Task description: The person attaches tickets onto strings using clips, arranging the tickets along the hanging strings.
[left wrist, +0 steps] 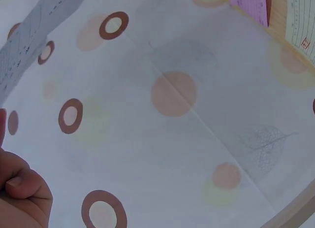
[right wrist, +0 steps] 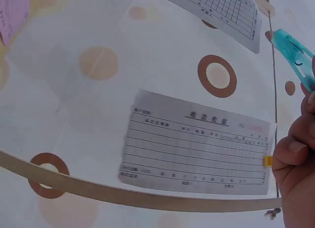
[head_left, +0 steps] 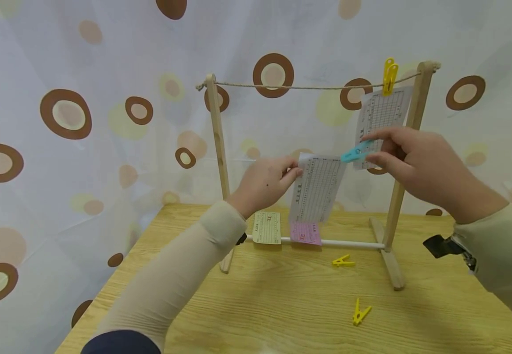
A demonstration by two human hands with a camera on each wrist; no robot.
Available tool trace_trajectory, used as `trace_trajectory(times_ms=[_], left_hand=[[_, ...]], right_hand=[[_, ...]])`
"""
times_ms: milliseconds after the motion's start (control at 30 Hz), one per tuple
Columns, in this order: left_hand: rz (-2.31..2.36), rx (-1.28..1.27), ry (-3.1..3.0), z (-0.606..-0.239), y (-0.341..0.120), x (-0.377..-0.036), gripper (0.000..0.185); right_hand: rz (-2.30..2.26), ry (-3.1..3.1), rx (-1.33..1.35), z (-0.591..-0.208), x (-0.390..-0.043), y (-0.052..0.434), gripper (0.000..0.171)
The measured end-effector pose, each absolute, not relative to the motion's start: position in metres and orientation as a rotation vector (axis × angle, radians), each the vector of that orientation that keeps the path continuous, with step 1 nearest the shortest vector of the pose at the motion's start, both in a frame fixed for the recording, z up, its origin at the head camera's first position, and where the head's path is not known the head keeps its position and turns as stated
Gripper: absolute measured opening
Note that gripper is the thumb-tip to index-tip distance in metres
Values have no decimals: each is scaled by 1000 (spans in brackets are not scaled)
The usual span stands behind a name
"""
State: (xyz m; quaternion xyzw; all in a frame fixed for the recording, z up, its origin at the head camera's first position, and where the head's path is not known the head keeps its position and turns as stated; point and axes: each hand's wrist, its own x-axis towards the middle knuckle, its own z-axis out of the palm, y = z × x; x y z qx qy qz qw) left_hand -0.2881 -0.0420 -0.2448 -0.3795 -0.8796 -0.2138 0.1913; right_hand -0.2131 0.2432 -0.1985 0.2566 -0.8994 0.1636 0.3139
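Note:
My left hand (head_left: 265,183) pinches a white printed form (head_left: 320,189) by its upper left edge, and the sheet hangs below the rope (head_left: 304,88). Between thumb and fingers, my right hand (head_left: 433,169) holds a light-blue clothespin (head_left: 354,154) by its handles. In the head view the pin's tip appears beside the form's upper right corner; the right wrist view shows the pin (right wrist: 293,53) apart from the sheet (right wrist: 221,14). Another white form (head_left: 382,110) hangs at the rope's right end under a yellow clothespin (head_left: 389,81), partly behind my right hand.
A wooden post (head_left: 218,137) stands left and another (head_left: 415,118) right, joined low by a white rod (head_left: 349,243). A yellow slip (head_left: 267,228) and a pink slip (head_left: 305,233) lie over the rod. Two yellow clothespins (head_left: 343,261) lie on the wooden table (head_left: 260,305). A patterned curtain (head_left: 119,64) hangs behind.

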Motion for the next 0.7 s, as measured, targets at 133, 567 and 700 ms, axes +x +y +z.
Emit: trace_trajectory(times_ms=[133, 567, 700], left_hand=[[-566, -1048, -2418, -229, -41, -291, 20], [-622, -946, -2429, -190, -29, -303, 23], [-596, -922, -2434, -180, -25, -308, 24]], right_hand=[[387, -2348, 681, -172, -217, 242, 31], [317, -2401, 577, -98, -235, 221, 30], [245, -2431, 572, -84, -242, 215, 25]])
